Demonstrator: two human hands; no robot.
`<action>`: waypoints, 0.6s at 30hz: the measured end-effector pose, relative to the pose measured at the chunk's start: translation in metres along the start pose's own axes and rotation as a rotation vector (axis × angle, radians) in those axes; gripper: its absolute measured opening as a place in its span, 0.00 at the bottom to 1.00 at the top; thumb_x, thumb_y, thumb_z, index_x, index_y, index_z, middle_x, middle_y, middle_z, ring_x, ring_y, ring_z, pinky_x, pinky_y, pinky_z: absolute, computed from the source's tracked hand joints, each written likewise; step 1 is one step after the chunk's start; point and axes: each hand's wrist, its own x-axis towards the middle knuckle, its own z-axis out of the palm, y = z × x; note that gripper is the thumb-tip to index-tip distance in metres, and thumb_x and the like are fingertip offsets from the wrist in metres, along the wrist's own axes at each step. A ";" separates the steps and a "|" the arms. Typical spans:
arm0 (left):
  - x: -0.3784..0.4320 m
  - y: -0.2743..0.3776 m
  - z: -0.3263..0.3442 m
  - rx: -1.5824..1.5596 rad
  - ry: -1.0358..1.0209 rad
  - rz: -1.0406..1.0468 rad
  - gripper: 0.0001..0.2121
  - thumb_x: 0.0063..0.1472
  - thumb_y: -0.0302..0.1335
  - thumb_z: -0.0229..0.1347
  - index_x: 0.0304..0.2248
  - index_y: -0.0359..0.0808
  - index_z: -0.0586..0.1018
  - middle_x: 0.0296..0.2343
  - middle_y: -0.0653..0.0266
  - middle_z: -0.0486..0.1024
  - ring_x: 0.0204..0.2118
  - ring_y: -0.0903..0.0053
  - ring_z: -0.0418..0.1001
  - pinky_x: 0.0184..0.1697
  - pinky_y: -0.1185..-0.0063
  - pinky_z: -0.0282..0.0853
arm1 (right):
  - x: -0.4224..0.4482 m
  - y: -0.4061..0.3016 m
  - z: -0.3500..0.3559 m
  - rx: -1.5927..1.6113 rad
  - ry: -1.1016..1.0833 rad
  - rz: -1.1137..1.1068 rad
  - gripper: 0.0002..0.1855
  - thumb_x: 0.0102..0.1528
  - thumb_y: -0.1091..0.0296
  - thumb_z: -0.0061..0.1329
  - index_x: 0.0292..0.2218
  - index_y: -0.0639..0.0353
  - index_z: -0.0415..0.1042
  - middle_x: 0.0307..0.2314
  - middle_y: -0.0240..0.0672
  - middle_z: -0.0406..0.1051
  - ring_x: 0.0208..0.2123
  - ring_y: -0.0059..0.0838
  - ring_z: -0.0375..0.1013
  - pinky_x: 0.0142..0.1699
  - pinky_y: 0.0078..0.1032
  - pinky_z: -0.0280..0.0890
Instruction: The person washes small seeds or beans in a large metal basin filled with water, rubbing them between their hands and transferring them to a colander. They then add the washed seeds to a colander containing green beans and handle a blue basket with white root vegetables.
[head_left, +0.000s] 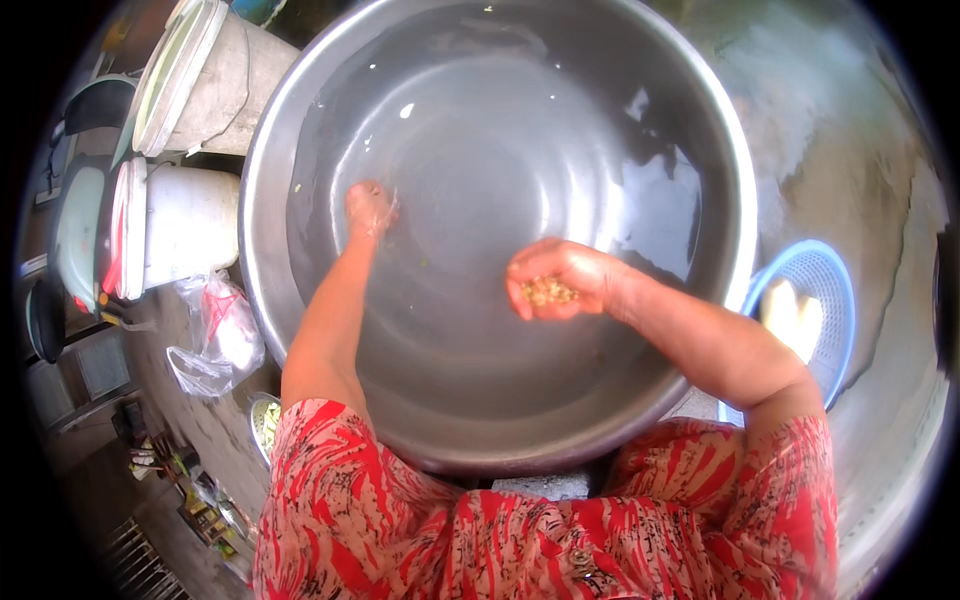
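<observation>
A wide stainless-steel basin (266, 300) holding water stands right before me. My left hand (369, 208) dips into the water in the left half of the basin; its fingers are submerged and blurred, so their pose is unclear. Over the right half, my right hand (559, 274) is cupped with the palm turned towards me. In it lies a small heap of yellowish bits (550, 291), too small to name surely. A few pale specks float on the water, and bright reflections cover part of its surface.
Two white plastic buckets (191, 221) stand left of the basin, near a clear plastic bag (225, 334). Close to my left elbow is a bowl (257, 424) of pale cut pieces (271, 427). A blue plastic basket (834, 330) with whitish long pieces (791, 319) sits at the right.
</observation>
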 end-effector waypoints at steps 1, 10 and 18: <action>-0.009 0.010 -0.007 -0.015 -0.028 -0.067 0.08 0.52 0.25 0.46 0.25 0.27 0.73 0.13 0.56 0.69 0.14 0.74 0.70 0.19 0.78 0.66 | 0.001 0.000 0.001 -0.006 0.007 0.002 0.13 0.52 0.65 0.38 0.22 0.64 0.65 0.15 0.42 0.65 0.09 0.20 0.57 0.10 0.15 0.44; -0.076 0.079 -0.040 -0.664 -0.321 0.068 0.04 0.51 0.21 0.50 0.26 0.29 0.73 0.18 0.66 0.70 0.16 0.84 0.67 0.18 0.86 0.63 | 0.004 0.000 -0.006 0.075 0.058 -0.035 0.13 0.51 0.61 0.38 0.23 0.61 0.66 0.17 0.39 0.66 0.10 0.20 0.58 0.11 0.14 0.45; -0.162 0.142 -0.037 -0.315 -0.463 0.790 0.03 0.52 0.22 0.51 0.28 0.31 0.72 0.21 0.66 0.70 0.19 0.82 0.69 0.20 0.84 0.64 | 0.007 0.006 -0.006 0.182 0.141 -0.008 0.11 0.48 0.61 0.40 0.22 0.58 0.66 0.16 0.36 0.66 0.11 0.20 0.60 0.12 0.13 0.46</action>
